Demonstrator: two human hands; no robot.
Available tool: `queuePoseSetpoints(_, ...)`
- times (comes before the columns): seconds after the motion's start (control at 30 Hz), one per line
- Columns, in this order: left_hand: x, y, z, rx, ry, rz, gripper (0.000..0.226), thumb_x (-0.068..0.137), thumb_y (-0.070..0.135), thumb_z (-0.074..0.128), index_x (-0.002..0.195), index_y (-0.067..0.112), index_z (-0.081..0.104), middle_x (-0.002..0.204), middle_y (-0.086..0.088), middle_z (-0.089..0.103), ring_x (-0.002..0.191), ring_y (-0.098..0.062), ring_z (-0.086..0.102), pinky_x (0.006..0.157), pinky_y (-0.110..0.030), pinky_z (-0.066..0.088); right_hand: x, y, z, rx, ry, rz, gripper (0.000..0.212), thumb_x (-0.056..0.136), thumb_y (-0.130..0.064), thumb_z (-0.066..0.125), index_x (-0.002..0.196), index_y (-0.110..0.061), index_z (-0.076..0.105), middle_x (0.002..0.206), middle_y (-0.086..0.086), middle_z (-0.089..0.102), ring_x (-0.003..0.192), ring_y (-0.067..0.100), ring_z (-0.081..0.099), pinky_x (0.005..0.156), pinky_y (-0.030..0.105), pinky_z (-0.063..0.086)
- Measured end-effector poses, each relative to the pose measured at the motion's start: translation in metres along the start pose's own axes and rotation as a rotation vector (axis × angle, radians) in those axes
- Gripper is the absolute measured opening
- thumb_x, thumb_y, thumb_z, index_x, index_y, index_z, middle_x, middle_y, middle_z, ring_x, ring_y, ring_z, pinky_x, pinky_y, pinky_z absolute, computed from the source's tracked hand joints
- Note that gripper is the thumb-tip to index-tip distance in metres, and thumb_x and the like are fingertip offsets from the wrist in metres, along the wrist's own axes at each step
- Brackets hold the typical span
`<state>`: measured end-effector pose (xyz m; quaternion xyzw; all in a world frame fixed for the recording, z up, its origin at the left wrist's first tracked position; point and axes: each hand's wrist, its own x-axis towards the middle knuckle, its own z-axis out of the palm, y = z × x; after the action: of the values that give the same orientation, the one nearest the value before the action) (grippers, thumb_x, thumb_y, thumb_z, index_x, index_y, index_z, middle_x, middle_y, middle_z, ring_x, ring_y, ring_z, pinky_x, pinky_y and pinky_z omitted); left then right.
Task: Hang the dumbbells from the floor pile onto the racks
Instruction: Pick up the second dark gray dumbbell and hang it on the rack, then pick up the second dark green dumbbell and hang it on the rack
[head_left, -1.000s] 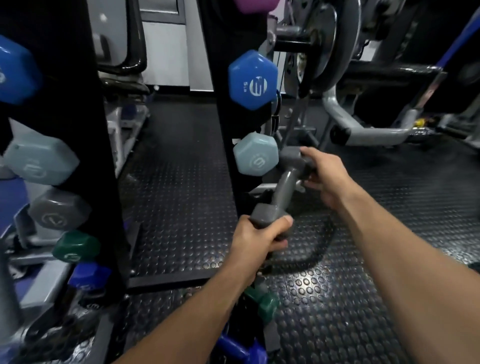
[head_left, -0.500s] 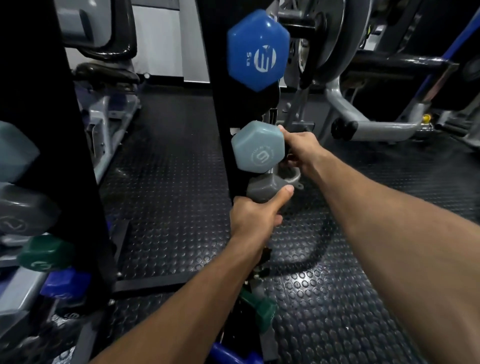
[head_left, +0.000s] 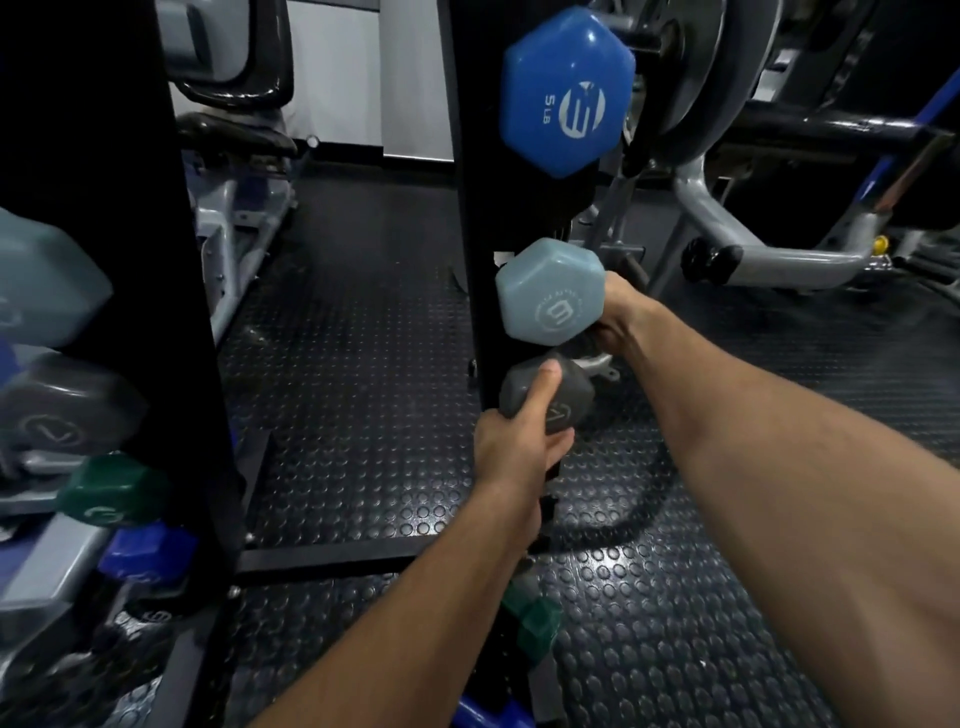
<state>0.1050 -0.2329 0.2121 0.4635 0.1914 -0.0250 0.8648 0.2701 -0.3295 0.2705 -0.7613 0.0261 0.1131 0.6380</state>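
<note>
The dark grey dumbbell (head_left: 545, 397) is now sitting tight against the black rack upright (head_left: 470, 208), directly under the pale grey-blue dumbbell (head_left: 550, 293) and two slots below the blue 5 lb dumbbell (head_left: 566, 93). A second ago it was being carried slantwise in open air in front of the rack, one head in each hand; half a second ago it was already closing on the slot. Its near head is now facing the camera and the handle is running back out of sight, so it appears to be entering its cradle, though the hook itself is hidden.

The left hand (head_left: 514, 447) is cupping the near head from below, thumb lying up across the face and fingers curled under it. The right hand (head_left: 621, 317) is reaching behind the pale head toward the far end; its fingers are hidden there, so I cannot tell whether they are still gripping the far head or merely steadying it.

By my reading, this dumbbell is nearly hung, and what remains is checking that it is resting on its supports before letting go.

Lower down, a green dumbbell (head_left: 532, 626) and a blue one (head_left: 488, 714) are lying on the studded rubber floor (head_left: 675, 623), still waiting. At the left, a second rack (head_left: 171, 260) is already carrying pale, grey, green and blue dumbbells.
</note>
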Motion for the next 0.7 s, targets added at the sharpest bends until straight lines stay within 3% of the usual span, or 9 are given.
queuePoseSetpoints(0.07, 0.003, 0.002, 0.0, 0.054, 0.037, 0.031, 0.06, 0.083, 0.051, 0.08, 0.128, 0.016, 0.062, 0.118, -0.005, 0.071, 0.096, -0.022, 0.076, 0.084, -0.034, 0.064, -0.001, 0.001, 0.001, 0.004, 0.0, -0.003, 0.063, 0.099, 0.003, 0.058, 0.039, -0.015, 0.066, 0.042, -0.002, 0.059, 0.037, 0.009, 0.058, 0.04, 0.02, 0.046)
queuePoseSetpoints(0.17, 0.003, 0.002, -0.001, 0.15, 0.055, 0.044, 0.058, 0.082, 0.059, 0.076, 0.124, 0.021, 0.059, 0.116, -0.002, 0.07, 0.095, -0.022, 0.075, 0.082, -0.034, 0.064, -0.009, -0.001, 0.004, 0.02, 0.029, -0.022, 0.046, 0.098, 0.007, 0.057, 0.056, -0.01, 0.065, 0.042, -0.001, 0.059, 0.036, 0.01, 0.058, 0.039, 0.02, 0.046)
queuePoseSetpoints(0.27, 0.002, 0.001, -0.003, 0.235, 0.062, 0.066, 0.057, 0.082, 0.064, 0.073, 0.12, 0.024, 0.058, 0.112, 0.0, 0.069, 0.093, -0.022, 0.075, 0.081, -0.035, 0.064, -0.015, 0.006, 0.004, 0.08, 0.064, -0.057, 0.054, 0.099, 0.002, 0.057, 0.05, -0.016, 0.071, 0.046, -0.003, 0.061, 0.043, 0.011, 0.056, 0.046, 0.023, 0.045)
queuePoseSetpoints(0.37, -0.001, 0.003, -0.009, 0.321, 0.062, 0.093, 0.055, 0.082, 0.067, 0.071, 0.112, 0.022, 0.062, 0.1, 0.002, 0.072, 0.088, -0.021, 0.076, 0.084, -0.042, 0.064, -0.027, 0.022, 0.001, 0.131, 0.149, -0.066, 0.027, 0.099, -0.009, 0.057, 0.078, -0.018, 0.072, 0.056, -0.009, 0.067, 0.05, 0.003, 0.06, 0.058, 0.022, 0.049)
queuePoseSetpoints(0.43, -0.006, 0.003, -0.017, 0.384, 0.044, 0.12, 0.049, 0.082, 0.067, 0.071, 0.103, 0.023, 0.066, 0.093, 0.003, 0.073, 0.087, -0.02, 0.075, 0.087, -0.046, 0.062, -0.034, 0.043, -0.004, 0.172, 0.222, -0.04, 0.016, 0.098, -0.02, 0.061, 0.102, -0.018, 0.076, 0.081, -0.004, 0.077, 0.075, 0.008, 0.07, 0.072, 0.028, 0.055)
queuePoseSetpoints(0.5, -0.011, -0.001, -0.028, 0.436, 0.031, 0.109, 0.057, 0.081, 0.069, 0.07, 0.108, 0.019, 0.063, 0.092, 0.003, 0.072, 0.089, -0.017, 0.073, 0.09, -0.046, 0.061, -0.045, 0.067, -0.009, 0.202, 0.28, -0.011, 0.022, 0.1, -0.025, 0.062, 0.117, -0.018, 0.074, 0.101, 0.003, 0.077, 0.092, 0.015, 0.071, 0.076, 0.029, 0.055)
queuePoseSetpoints(0.6, -0.016, -0.011, -0.047, 0.533, 0.019, 0.087, 0.079, 0.076, 0.078, 0.068, 0.126, 0.017, 0.057, 0.101, 0.008, 0.071, 0.098, -0.013, 0.071, 0.096, -0.042, 0.058, -0.071, 0.112, -0.008, 0.252, 0.324, 0.04, 0.026, 0.102, -0.027, 0.061, 0.122, -0.015, 0.071, 0.11, 0.006, 0.076, 0.099, 0.02, 0.071, 0.084, 0.035, 0.055)
queuePoseSetpoints(0.7, -0.022, -0.021, -0.07, 0.618, 0.011, 0.049, 0.083, 0.079, 0.079, 0.063, 0.135, 0.019, 0.053, 0.109, 0.012, 0.068, 0.107, -0.012, 0.066, 0.101, -0.043, 0.054, -0.101, 0.163, -0.005, 0.26, 0.359, 0.147, 0.024, 0.101, -0.029, 0.063, 0.121, -0.017, 0.07, 0.116, 0.005, 0.076, 0.107, 0.022, 0.072, 0.088, 0.036, 0.056)
